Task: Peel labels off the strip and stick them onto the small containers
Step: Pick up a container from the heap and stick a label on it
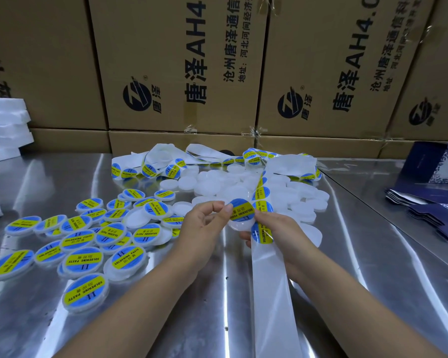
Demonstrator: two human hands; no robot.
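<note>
Spent backing strip [268, 285] trails nearest, held together with a white container [239, 226] by the right hand [277, 228], its grip curled and its fingers mostly hidden. Left hand [204, 223] pinches a soldering-paste label [241, 210] in its grip just above that container. Lowered skewed, the label could crease, land off-centre or catch the strip.

We read SOLDERING PASTE on the round labels [82, 260], we made out 唐泽AH4 on the cardboard boxes [166, 34] behind.

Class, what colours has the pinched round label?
The round label is blue, yellow-banded; head view.
</note>
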